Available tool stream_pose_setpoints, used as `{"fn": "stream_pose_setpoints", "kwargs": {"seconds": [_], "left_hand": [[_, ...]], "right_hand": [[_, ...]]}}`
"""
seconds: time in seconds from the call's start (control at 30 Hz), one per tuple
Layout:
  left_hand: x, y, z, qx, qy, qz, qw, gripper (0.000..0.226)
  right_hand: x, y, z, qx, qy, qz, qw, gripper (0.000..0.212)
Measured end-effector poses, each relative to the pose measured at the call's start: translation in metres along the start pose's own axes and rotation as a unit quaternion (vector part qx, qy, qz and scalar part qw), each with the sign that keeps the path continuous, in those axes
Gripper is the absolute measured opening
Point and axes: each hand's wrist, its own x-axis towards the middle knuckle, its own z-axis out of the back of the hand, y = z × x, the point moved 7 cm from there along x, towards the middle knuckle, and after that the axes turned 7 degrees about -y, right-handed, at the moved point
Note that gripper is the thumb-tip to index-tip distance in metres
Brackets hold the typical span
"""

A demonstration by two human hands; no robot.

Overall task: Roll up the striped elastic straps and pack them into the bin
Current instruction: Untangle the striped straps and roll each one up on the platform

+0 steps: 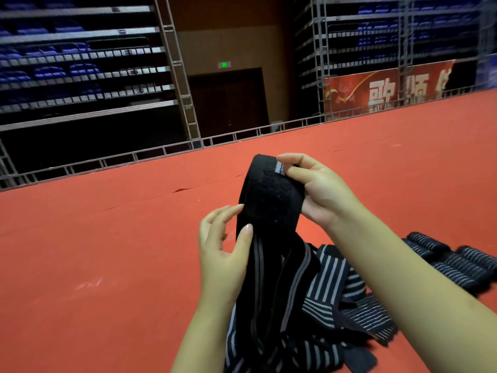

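Observation:
A black elastic strap (269,211) with grey stripes is held up in front of me, its top end a black fuzzy patch. My right hand (317,192) pinches that top end from the right. My left hand (226,243) holds the strap's left edge lower down, thumb on the front. The strap hangs down into a loose pile of striped straps (330,300) on the red floor. Several rolled straps (454,262) lie in a row at the right. No bin is in view.
The red carpeted floor (107,251) stretches to a low metal railing (161,152) at its far edge. Beyond are dark tiers of blue seats, a metal truss, a doorway with a green exit sign and a red banner (376,90).

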Motion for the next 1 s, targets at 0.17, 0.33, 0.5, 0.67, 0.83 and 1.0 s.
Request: {"fn": "stream_pose_setpoints", "kwargs": {"seconds": [0.17,0.33,0.5,0.67,0.83,1.0], "left_hand": [[0.003,-0.003,-0.001,-0.011,0.003,0.032,0.999,0.015],[-0.007,-0.013,-0.005,-0.039,0.046,0.018,0.998,0.017],[-0.021,-0.01,0.002,-0.023,0.079,0.05,0.995,0.015],[-0.029,0.005,-0.005,-0.022,0.156,0.158,0.975,0.008],[-0.032,0.039,-0.011,0.105,0.167,0.16,0.967,0.004],[-0.027,0.04,-0.009,0.185,0.12,0.107,0.97,0.017]], "right_hand": [[-0.002,-0.001,-0.002,-0.016,0.023,-0.008,1.0,0.034],[0.004,-0.004,0.015,-0.04,-0.053,0.02,0.998,0.036],[0.011,0.002,0.032,-0.034,-0.096,0.022,0.995,0.036],[0.017,0.011,0.048,-0.019,-0.132,0.023,0.991,0.032],[0.011,0.012,0.035,-0.009,-0.054,0.001,0.998,0.028],[0.004,0.021,0.025,-0.001,-0.023,0.006,1.0,0.027]]}}
